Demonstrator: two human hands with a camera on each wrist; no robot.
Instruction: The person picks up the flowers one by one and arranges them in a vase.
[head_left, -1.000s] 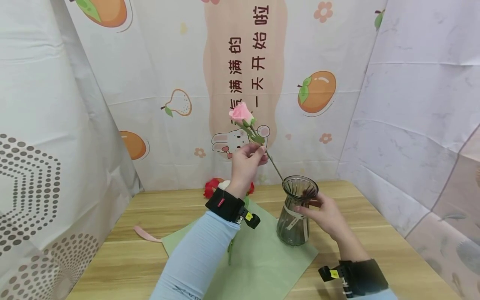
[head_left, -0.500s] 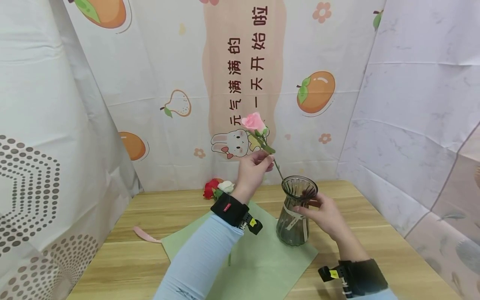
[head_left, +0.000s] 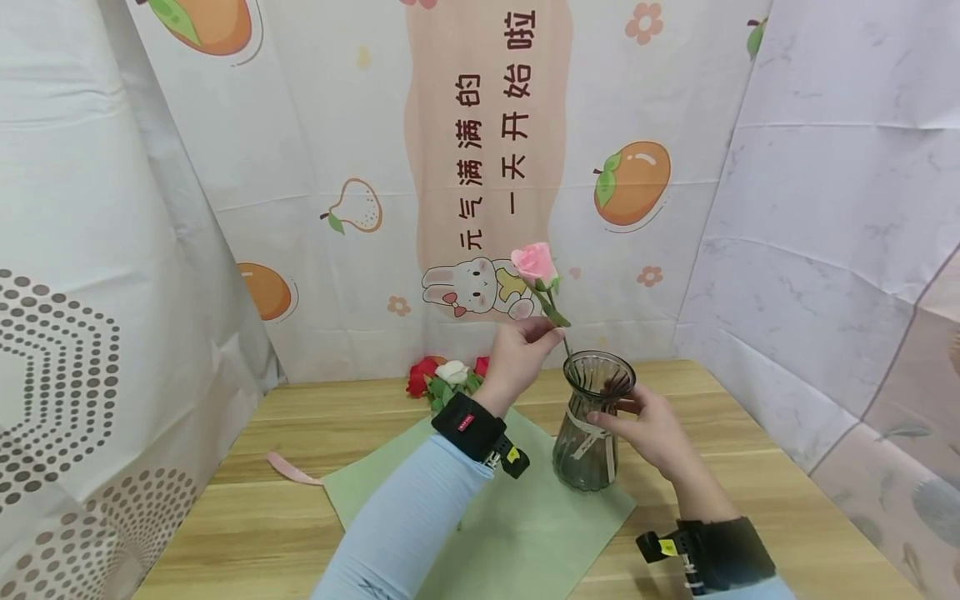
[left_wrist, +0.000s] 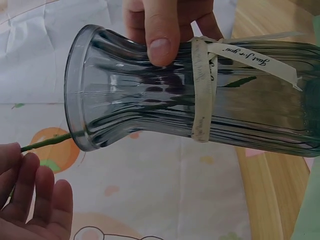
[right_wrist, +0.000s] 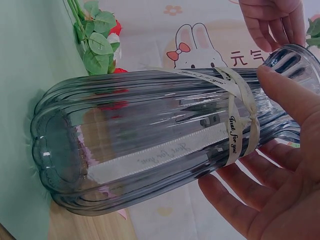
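Note:
In the head view my left hand [head_left: 519, 360] pinches the stem of a pink rose [head_left: 535, 263] above the vase's left rim. The stem's lower part is inside the dark glass vase [head_left: 587, 458]; its green end [left_wrist: 240, 82] shows through the glass in the left wrist view. My right hand [head_left: 651, 427] grips the vase at its neck from the right, thumb on the near side by a cream ribbon [right_wrist: 243, 120]. The vase stands upright on the right part of a green sheet [head_left: 525, 517].
Behind my left wrist lie red roses [head_left: 422, 377] and a white rose [head_left: 453, 372], their stems towards me. A pink ribbon [head_left: 292, 470] extends from the sheet's left corner over the wooden table [head_left: 247, 517]. Printed cloth [head_left: 322, 283] hangs behind the table.
My left hand has moved right and down with the pink rose, whose stem has gone further into the vase. My right hand and the vase have stayed in place.

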